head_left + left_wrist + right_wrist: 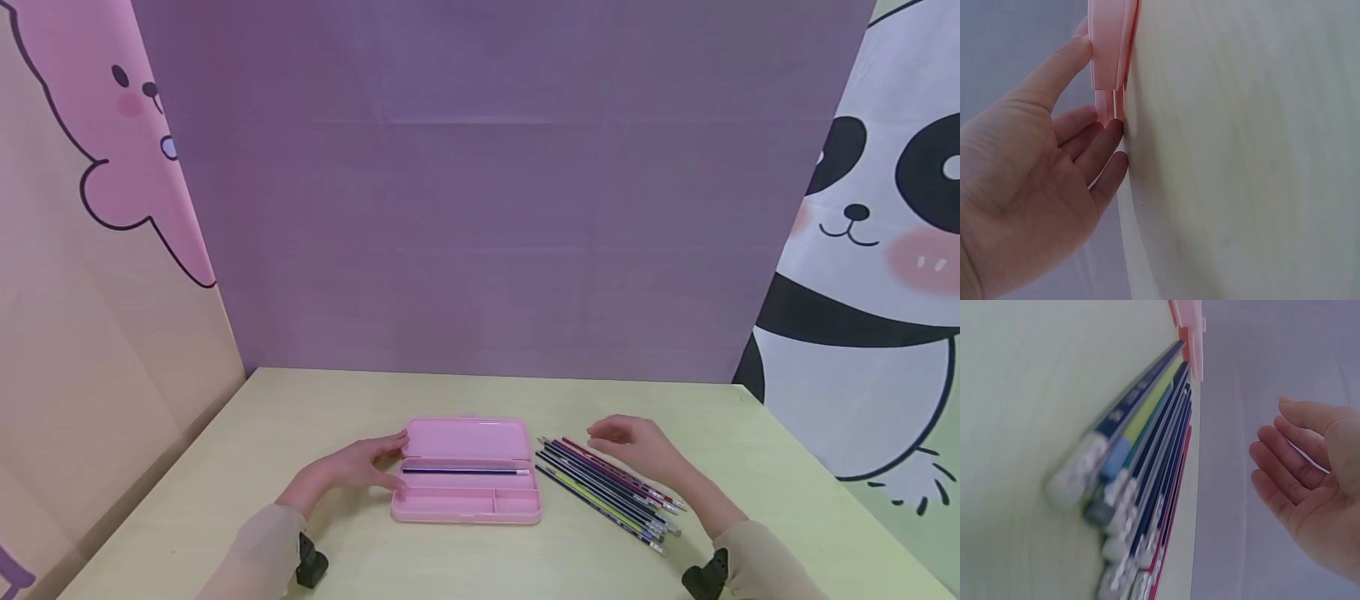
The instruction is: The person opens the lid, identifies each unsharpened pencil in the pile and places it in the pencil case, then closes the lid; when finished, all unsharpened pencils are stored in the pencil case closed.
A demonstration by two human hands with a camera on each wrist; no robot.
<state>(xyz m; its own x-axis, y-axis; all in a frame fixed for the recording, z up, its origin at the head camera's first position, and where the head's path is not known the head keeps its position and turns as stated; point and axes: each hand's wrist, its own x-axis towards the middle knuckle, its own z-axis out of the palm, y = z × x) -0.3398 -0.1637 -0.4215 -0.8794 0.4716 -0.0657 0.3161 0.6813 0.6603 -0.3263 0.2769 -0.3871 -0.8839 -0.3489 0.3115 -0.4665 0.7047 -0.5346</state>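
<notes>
left hand (pixel 352 471): fingers spread, touching the case's (pixel 467 471) 9 o'clock end | case: lying open at mid-desk (pixel 300 417), one pencil (pixel 465 472) inside | right hand (pixel 637 450): hovering loosely open, gripping nothing, over the pencils (pixel 607 492) | pencils: lying bunched at 3 o'clock of the case, just beside it
</notes>
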